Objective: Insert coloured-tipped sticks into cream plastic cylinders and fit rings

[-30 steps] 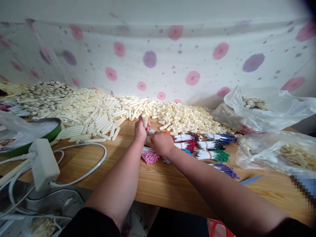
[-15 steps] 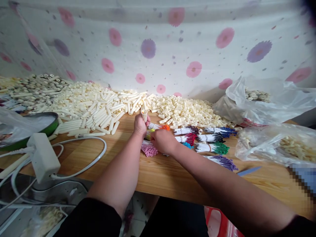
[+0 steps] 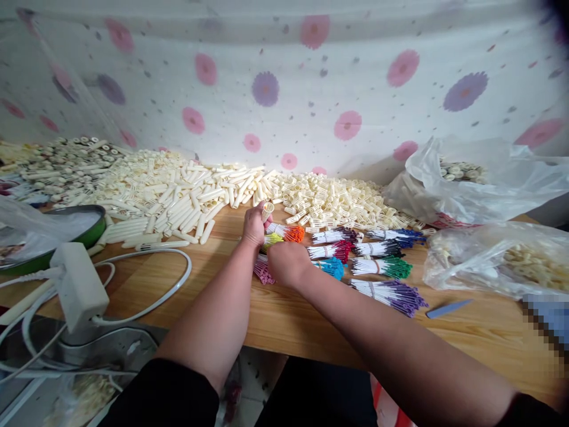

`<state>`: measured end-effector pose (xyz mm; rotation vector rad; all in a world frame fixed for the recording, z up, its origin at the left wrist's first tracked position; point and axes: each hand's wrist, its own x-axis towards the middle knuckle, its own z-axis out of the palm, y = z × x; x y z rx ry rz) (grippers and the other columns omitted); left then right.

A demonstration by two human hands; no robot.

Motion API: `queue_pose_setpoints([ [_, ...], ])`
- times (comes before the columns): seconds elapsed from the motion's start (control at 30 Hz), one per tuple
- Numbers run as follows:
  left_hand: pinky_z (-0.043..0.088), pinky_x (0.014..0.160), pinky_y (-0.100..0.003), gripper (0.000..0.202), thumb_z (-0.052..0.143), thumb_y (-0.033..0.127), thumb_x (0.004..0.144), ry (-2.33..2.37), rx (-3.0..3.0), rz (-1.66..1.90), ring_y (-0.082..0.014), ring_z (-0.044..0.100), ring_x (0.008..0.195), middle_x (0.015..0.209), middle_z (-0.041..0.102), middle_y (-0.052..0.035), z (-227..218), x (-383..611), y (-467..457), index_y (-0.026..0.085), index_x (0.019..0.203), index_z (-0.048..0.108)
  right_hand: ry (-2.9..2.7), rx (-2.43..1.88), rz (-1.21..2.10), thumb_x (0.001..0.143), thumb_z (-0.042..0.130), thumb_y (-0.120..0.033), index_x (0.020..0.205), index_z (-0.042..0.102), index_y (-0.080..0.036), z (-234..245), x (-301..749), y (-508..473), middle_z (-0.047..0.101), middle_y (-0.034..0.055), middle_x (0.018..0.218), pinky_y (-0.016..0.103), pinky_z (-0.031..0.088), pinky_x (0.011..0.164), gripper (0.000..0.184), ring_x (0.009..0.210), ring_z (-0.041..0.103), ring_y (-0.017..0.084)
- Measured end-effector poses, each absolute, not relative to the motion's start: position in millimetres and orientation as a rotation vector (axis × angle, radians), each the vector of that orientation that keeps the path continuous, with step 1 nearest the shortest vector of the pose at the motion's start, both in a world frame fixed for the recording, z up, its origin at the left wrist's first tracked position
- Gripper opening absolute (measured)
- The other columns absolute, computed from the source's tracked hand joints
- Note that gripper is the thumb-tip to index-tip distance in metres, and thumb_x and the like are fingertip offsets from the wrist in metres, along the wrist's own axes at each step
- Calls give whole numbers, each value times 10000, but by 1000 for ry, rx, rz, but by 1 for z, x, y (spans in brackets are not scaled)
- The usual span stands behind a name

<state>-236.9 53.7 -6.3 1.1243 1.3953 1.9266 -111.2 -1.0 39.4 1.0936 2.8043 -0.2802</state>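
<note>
My left hand [image 3: 255, 225] is closed around a cream plastic pen barrel [image 3: 267, 209], whose round open end faces up toward me. Just right of it and nearer to me, my right hand [image 3: 287, 262] is curled over the yellow bundle [image 3: 272, 238] and the pink bundle [image 3: 263, 270] of thin white pen refills. Its fingertips are hidden behind the knuckles, so whether they pinch a refill does not show. An orange-tipped bundle [image 3: 291, 232] lies beyond my right hand, and a light blue bundle [image 3: 334, 267] lies to its right.
More banded refill bundles, such as green [image 3: 386, 267] and purple [image 3: 391, 295], lie rightward near a blue blade-like strip [image 3: 448, 308]. Heaped cream barrels [image 3: 191, 201] line the back. A power strip [image 3: 80, 284] with cables stands left; plastic bags [image 3: 493, 255] sit right.
My right hand has moved slightly toward me and left, now over the pink bundle, uncovering the orange and light blue ones. The barrel in my left hand has tipped its open end toward me.
</note>
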Motion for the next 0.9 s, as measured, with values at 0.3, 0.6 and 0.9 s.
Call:
queue_pose_setpoints([
  [0.3, 242, 376, -224, 472, 435, 426, 801, 1425, 1119, 1914, -73, 316, 319, 318, 365, 30, -4, -235, 52, 168, 412, 498, 2939, 1103, -219, 857, 442, -159, 939, 707, -144, 29, -115, -1, 720, 156, 955, 351, 543, 692, 277, 866, 692, 258],
  [0.6, 213, 364, -223, 475, 454, 456, 794, 1358, 1140, 1919, -70, 292, 319, 333, 365, 29, -7, -239, 54, 170, 418, 499, 3041, 971, -54, 876, 407, -130, 987, 649, -116, 37, -90, -1, 700, 162, 980, 339, 514, 680, 267, 874, 677, 261],
  [0.9, 289, 434, -220, 507, 607, 672, 669, 1117, 1394, 1540, -83, 350, 431, 478, 436, 32, 25, -185, 31, 167, 656, 633, 3255, 977, -255, 941, 421, -179, 881, 601, -138, 41, 29, 38, 635, 77, 876, 232, 419, 697, 193, 773, 577, 144],
])
